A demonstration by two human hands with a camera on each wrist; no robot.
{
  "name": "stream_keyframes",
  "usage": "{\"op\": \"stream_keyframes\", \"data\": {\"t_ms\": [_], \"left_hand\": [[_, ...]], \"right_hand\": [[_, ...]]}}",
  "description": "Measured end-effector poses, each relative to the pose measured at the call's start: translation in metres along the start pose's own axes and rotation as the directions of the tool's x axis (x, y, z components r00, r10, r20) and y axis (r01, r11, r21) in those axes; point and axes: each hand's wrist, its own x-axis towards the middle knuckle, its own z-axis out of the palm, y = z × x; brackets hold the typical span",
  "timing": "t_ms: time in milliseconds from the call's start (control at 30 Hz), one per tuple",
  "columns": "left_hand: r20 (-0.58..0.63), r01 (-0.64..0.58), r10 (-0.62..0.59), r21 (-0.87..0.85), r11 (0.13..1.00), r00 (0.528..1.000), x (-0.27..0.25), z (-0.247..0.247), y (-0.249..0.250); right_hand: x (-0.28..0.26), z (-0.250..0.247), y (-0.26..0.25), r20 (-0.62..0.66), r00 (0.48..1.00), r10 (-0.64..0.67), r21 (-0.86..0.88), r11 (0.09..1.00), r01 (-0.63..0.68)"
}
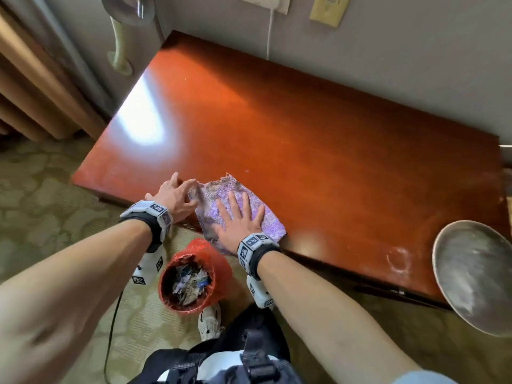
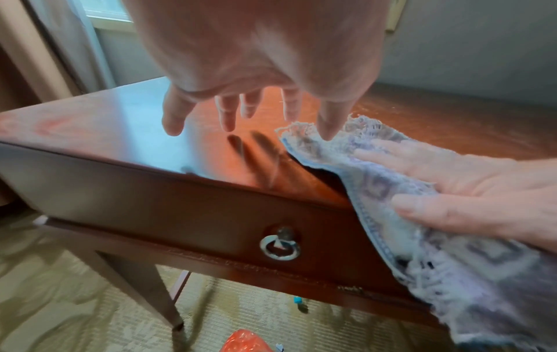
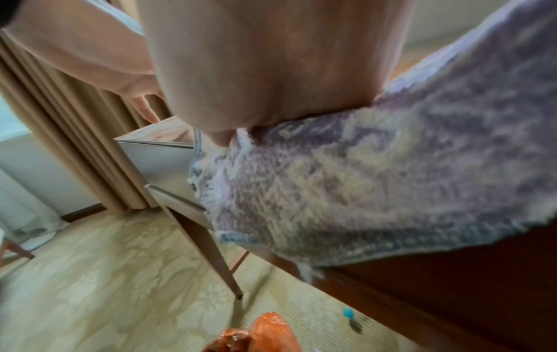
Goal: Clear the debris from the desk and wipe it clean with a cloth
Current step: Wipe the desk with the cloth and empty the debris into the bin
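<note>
A frayed purple cloth (image 1: 216, 189) lies at the near edge of the red-brown desk (image 1: 304, 128), and part of it hangs over the front (image 2: 470, 285). My right hand (image 1: 241, 217) presses flat on the cloth, fingers straight and spread. My left hand (image 1: 177, 196) is just left of it, fingers spread over the desk top (image 2: 250, 104); its thumb reaches the cloth's frayed corner. In the right wrist view the palm (image 3: 271, 71) sits on the cloth (image 3: 361, 190). A white ring mark (image 1: 399, 261) and pale specks show on the desk.
A bin with an orange bag (image 1: 191, 278), full of paper scraps, stands on the carpet below the desk edge. A round metal dish (image 1: 476, 275) sits at the desk's near right corner. A small blue bit (image 2: 297, 300) lies on the floor. The drawer has a ring pull (image 2: 280, 247).
</note>
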Motion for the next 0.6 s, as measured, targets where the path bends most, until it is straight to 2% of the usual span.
{"op": "stream_keyframes", "data": {"t_ms": [100, 200, 267, 333, 400, 533, 600], "left_hand": [[0.021, -0.064, 0.064, -0.001, 0.998, 0.998, 0.004, 0.002, 0.02], [0.029, -0.093, 0.092, 0.022, 0.995, 0.995, 0.005, 0.006, 0.032], [0.047, -0.1, 0.099, 0.031, 0.994, 0.994, 0.005, 0.009, 0.033], [0.069, -0.094, 0.092, 0.036, 0.995, 0.993, 0.005, 0.01, 0.026], [0.08, -0.083, 0.08, 0.042, 0.996, 0.994, -0.001, 0.011, 0.017], [0.039, -0.042, 0.041, 0.021, 0.999, 0.998, -0.013, 0.007, -0.007], [0.02, -0.054, 0.053, 0.092, 0.994, 0.998, -0.02, 0.006, -0.025]], "right_hand": [[-0.018, 0.005, 0.051, -0.038, 0.987, 0.155, 0.089, 0.985, -0.151], [-0.033, 0.006, 0.094, -0.054, 0.93, 0.364, 0.206, 0.915, -0.346], [-0.033, 0.006, 0.099, -0.052, 0.891, 0.45, 0.279, 0.863, -0.42], [-0.024, 0.004, 0.082, -0.047, 0.871, 0.489, 0.344, 0.826, -0.445], [-0.015, 0.006, 0.051, -0.056, 0.891, 0.45, 0.348, 0.845, -0.405], [-0.011, 0.013, -0.018, -0.096, 0.972, 0.215, 0.222, 0.956, -0.19], [-0.017, 0.018, -0.051, -0.067, 0.995, 0.077, 0.155, 0.986, -0.066]]}}
